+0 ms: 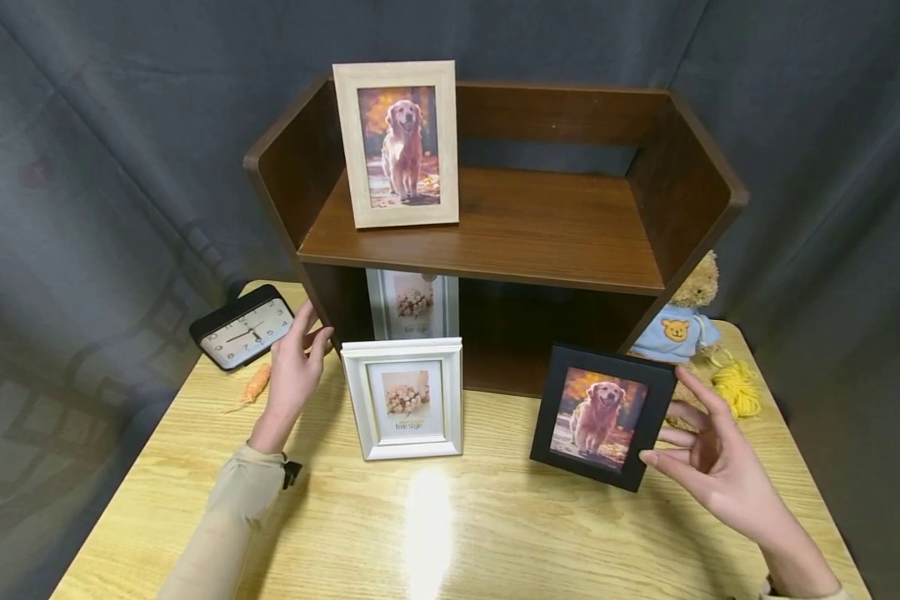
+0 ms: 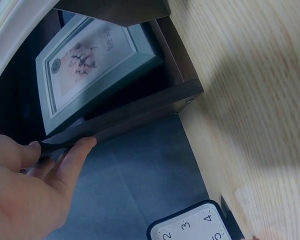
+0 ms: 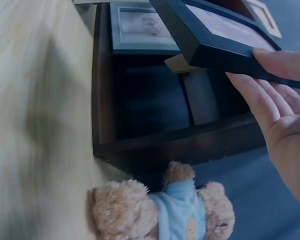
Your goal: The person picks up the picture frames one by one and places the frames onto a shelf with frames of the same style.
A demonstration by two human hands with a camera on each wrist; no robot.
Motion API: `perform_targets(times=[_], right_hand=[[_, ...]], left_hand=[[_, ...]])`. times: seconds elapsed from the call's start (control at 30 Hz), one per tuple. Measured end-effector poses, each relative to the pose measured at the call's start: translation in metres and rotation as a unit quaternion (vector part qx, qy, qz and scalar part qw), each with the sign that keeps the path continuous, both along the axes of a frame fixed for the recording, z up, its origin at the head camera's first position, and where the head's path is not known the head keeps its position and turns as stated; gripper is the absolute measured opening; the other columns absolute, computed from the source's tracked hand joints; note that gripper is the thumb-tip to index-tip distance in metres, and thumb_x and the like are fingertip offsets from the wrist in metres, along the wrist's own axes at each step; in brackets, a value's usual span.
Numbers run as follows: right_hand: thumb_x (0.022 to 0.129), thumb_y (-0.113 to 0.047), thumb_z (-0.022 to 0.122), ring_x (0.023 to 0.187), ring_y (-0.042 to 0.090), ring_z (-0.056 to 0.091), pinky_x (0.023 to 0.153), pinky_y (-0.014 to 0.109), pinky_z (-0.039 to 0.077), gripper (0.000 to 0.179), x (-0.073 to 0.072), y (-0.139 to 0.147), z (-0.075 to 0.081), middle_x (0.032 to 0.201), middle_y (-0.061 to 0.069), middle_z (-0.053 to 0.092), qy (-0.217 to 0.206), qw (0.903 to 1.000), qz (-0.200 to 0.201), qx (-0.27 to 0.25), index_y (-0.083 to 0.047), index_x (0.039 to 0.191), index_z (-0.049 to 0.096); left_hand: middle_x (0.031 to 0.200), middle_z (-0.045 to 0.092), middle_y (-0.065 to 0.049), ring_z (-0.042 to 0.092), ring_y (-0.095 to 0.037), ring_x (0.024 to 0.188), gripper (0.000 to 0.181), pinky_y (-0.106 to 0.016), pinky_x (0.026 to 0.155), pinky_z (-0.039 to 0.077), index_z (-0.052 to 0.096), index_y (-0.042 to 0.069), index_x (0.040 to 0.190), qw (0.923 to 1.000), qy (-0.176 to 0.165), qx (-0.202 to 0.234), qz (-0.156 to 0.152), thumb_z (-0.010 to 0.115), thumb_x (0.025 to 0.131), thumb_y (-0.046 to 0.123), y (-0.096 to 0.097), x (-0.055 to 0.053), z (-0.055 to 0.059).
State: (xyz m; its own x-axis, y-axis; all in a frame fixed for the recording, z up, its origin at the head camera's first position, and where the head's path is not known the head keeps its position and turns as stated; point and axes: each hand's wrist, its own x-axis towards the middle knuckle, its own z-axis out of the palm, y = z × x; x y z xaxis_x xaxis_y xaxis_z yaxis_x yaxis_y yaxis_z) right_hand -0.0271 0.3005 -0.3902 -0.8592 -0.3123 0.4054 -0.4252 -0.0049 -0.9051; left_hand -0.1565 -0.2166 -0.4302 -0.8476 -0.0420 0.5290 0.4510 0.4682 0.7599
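Observation:
My right hand [image 1: 727, 471] holds a black picture frame [image 1: 543, 417] with a dog photo by its right side, thumb in front and fingers behind. The frame is tilted, in front of the lower compartment of a brown wooden shelf [image 1: 555, 225]. My left hand [image 1: 296, 367] grips the front edge of the shelf's left side panel [image 2: 125, 115], thumb and fingers on opposite sides. A white picture frame [image 1: 453, 417] stands in front of the shelf. Inside the lower compartment is a grey-green frame [image 2: 110, 82]. On the upper board stands a cream frame [image 1: 446, 150] with another dog photo.
A black-cased clock [image 1: 247, 333] and a small orange carrot-like object [image 1: 257, 383] lie left of the shelf. To its right are a teddy bear [image 1: 663, 333] in a blue top and yellow yarn [image 1: 737, 390]. Grey curtains [image 1: 120, 167] surround the wooden table [image 1: 330, 533].

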Motion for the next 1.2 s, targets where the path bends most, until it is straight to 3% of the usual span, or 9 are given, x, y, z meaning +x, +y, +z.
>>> perform_targets(times=[0.13, 0.3, 0.53, 0.73, 0.87, 1.2], right_hand=[[0.067, 0.051, 0.057, 0.112, 0.012, 0.074, 0.082, 0.025, 0.064, 0.123, -0.001, -0.003, 0.007, 0.142, 0.002, 0.062, 0.002, 1.0000, -0.009, 0.003, -0.002, 0.170, 0.016], [0.069, 0.050, 0.057, 0.114, 0.015, 0.074, 0.083, 0.026, 0.064, 0.120, -0.005, -0.005, 0.014, 0.141, 0.007, 0.063, 0.020, 0.9996, 0.015, -0.015, -0.001, 0.170, 0.016], [0.075, 0.043, 0.064, 0.115, 0.014, 0.073, 0.085, 0.029, 0.064, 0.120, -0.004, -0.008, 0.032, 0.141, -0.002, 0.064, 0.007, 0.9991, 0.006, 0.043, -0.004, 0.171, 0.011], [0.087, 0.032, 0.067, 0.119, 0.019, 0.073, 0.090, 0.029, 0.063, 0.107, -0.011, -0.009, 0.039, 0.145, 0.007, 0.062, 0.029, 0.9974, 0.064, -0.017, -0.004, 0.171, 0.011], [0.088, 0.029, 0.068, 0.119, 0.023, 0.073, 0.090, 0.030, 0.063, 0.103, -0.016, -0.011, 0.042, 0.145, 0.014, 0.062, 0.045, 0.9935, 0.086, -0.060, -0.001, 0.170, 0.013], [0.094, 0.018, 0.069, 0.124, 0.027, 0.070, 0.094, 0.033, 0.062, 0.099, -0.022, -0.017, 0.058, 0.146, 0.018, 0.060, 0.060, 0.9882, 0.122, -0.071, -0.006, 0.171, 0.012]], left_hand=[[0.149, 0.059, -0.027, 0.069, -0.052, 0.114, 0.051, -0.006, 0.082, 0.055, 0.053, -0.001, 0.154, 1.0000, -0.002, -0.001, -0.002, 0.058, 0.105, -0.012, 0.000, 0.000, -0.001], [0.146, 0.061, -0.027, 0.067, -0.048, 0.121, 0.051, -0.005, 0.088, 0.052, 0.053, -0.002, 0.154, 0.9998, 0.000, -0.019, 0.009, 0.059, 0.104, -0.013, -0.001, -0.001, -0.001], [0.146, 0.061, -0.027, 0.066, -0.048, 0.123, 0.050, -0.006, 0.088, 0.052, 0.053, -0.001, 0.154, 0.9999, 0.002, -0.015, 0.006, 0.058, 0.105, -0.013, -0.001, -0.001, -0.002], [0.147, 0.061, -0.027, 0.066, -0.049, 0.122, 0.053, -0.006, 0.088, 0.052, 0.052, 0.000, 0.155, 0.9999, 0.002, -0.014, 0.005, 0.057, 0.105, -0.013, -0.001, -0.001, -0.003], [0.147, 0.061, -0.027, 0.066, -0.048, 0.122, 0.053, -0.006, 0.088, 0.053, 0.053, 0.001, 0.155, 0.9999, 0.005, -0.014, 0.004, 0.058, 0.104, -0.013, -0.002, -0.001, -0.003], [0.148, 0.061, -0.025, 0.063, -0.042, 0.130, 0.052, -0.006, 0.092, 0.051, 0.053, 0.000, 0.155, 0.9998, 0.009, -0.017, 0.003, 0.058, 0.104, -0.014, -0.002, 0.000, -0.004]])
